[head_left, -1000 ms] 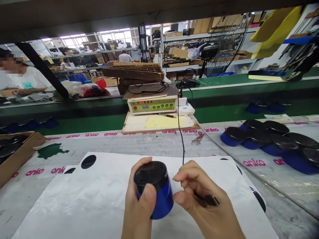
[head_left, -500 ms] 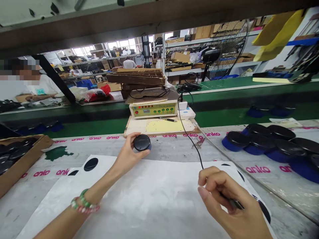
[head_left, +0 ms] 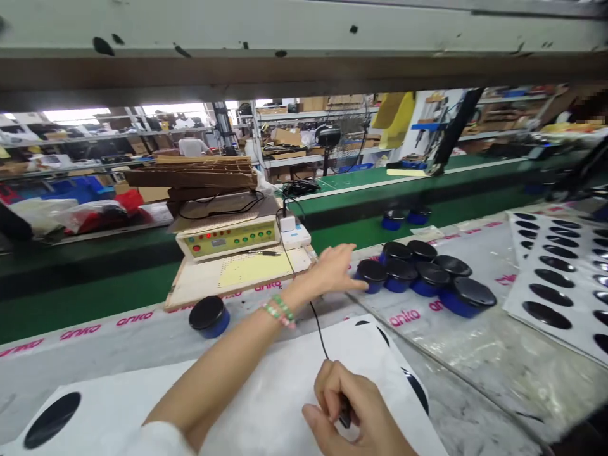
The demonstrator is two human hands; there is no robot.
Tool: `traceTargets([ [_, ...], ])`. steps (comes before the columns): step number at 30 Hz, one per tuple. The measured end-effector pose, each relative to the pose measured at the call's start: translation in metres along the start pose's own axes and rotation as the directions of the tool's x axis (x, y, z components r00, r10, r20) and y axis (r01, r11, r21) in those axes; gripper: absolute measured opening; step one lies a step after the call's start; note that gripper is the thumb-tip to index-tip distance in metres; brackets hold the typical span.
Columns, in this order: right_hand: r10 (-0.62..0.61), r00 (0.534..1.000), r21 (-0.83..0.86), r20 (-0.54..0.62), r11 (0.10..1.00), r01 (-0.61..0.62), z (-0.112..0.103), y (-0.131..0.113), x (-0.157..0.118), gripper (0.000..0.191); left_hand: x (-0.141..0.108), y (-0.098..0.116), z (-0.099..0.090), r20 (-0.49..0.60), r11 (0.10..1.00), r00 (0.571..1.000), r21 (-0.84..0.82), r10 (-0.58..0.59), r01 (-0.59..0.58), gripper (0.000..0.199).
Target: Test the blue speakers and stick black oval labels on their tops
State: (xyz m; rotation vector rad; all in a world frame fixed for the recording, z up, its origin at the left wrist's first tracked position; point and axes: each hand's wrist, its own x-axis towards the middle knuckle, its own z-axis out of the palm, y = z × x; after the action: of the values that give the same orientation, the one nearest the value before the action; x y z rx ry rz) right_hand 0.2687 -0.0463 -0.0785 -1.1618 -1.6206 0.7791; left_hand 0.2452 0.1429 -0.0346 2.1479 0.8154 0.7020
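Observation:
My left hand [head_left: 336, 268] is stretched across the table with its fingers apart and nothing in it. Its fingertips are beside the nearest dark-blue round container with a black top [head_left: 371, 272], one of several grouped on the right. A single blue container [head_left: 209, 315] of the same kind stands alone on the left, behind my forearm. My right hand [head_left: 354, 405] is closed around a dark, pen-like tool [head_left: 344, 411], mostly hidden by the fingers. A thin black cord [head_left: 317, 322] runs down to that hand. Below both hands lies a white sheet [head_left: 270, 392] with black oval stickers at its edges.
A control box with green buttons [head_left: 228, 237] sits on a board at the back. Sheets of black oval stickers [head_left: 546, 294] lie far right. A metal rod [head_left: 446, 361] crosses the table. Behind runs a green conveyor [head_left: 342, 228], and a beam [head_left: 285, 73] spans overhead.
My left hand has let go of the single container and moved right to the group. The view has turned right. My right hand still grips the tool.

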Motion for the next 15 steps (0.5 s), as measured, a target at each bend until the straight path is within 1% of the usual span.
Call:
traceTargets([
  [2, -0.091, 0.996, 0.006, 0.005, 0.996, 0.091, -0.009, -0.007, 0.000, 0.020, 0.021, -0.002, 0.021, 0.099, 0.997, 0.995, -0.080, -0.013, 0.021, 0.031],
  [3, -0.113, 0.994, -0.001, 0.000, 0.994, 0.113, -0.015, -0.012, -0.001, 0.020, 0.024, -0.002, 0.026, 0.119, 0.992, 0.993, -0.124, -0.021, 0.036, 0.033],
  [4, -0.117, 0.993, -0.008, -0.022, 0.993, 0.117, -0.021, -0.017, -0.002, 0.023, 0.023, -0.002, 0.026, 0.120, 0.984, 0.992, -0.173, -0.030, 0.050, 0.039],
  [5, -0.117, 0.992, -0.018, -0.047, 0.993, 0.116, -0.028, -0.021, -0.004, 0.027, 0.017, 0.000, 0.021, 0.103, 0.972, 0.994, -0.229, -0.038, 0.061, 0.048],
  [6, -0.117, 0.990, -0.031, -0.079, 0.993, 0.114, -0.034, -0.024, -0.006, 0.029, 0.007, 0.003, 0.013, 0.078, 0.955, 0.996, -0.290, -0.047, 0.068, 0.057],
  [8, -0.137, 0.978, -0.061, -0.159, 0.990, 0.129, -0.045, -0.029, -0.009, 0.027, -0.025, 0.013, -0.012, 0.043, 0.908, 0.997, -0.413, -0.062, 0.074, 0.067],
  [9, -0.169, 0.968, -0.082, -0.186, 0.984, 0.156, -0.050, -0.030, -0.008, 0.023, -0.046, 0.020, -0.025, 0.042, 0.882, 0.997, -0.464, -0.064, 0.076, 0.067],
  [11, -0.255, 0.947, -0.145, -0.196, 0.962, 0.230, -0.056, -0.034, -0.003, 0.015, -0.091, 0.033, -0.049, 0.071, 0.818, 0.994, -0.564, -0.085, 0.111, 0.066],
  [12, -0.300, 0.937, -0.180, -0.179, 0.946, 0.268, -0.058, -0.037, 0.001, 0.012, -0.114, 0.039, -0.059, 0.089, 0.760, 0.990, -0.634, -0.111, 0.143, 0.066],
  [13, -0.346, 0.926, -0.217, -0.153, 0.926, 0.310, -0.058, -0.040, 0.006, 0.009, -0.135, 0.044, -0.066, 0.106, 0.683, 0.984, -0.708, -0.144, 0.177, 0.065],
  [15, -0.421, 0.902, -0.283, -0.095, 0.880, 0.381, -0.054, -0.050, 0.016, 0.009, -0.169, 0.050, -0.073, 0.130, 0.536, 0.970, -0.814, -0.205, 0.222, 0.063],
])
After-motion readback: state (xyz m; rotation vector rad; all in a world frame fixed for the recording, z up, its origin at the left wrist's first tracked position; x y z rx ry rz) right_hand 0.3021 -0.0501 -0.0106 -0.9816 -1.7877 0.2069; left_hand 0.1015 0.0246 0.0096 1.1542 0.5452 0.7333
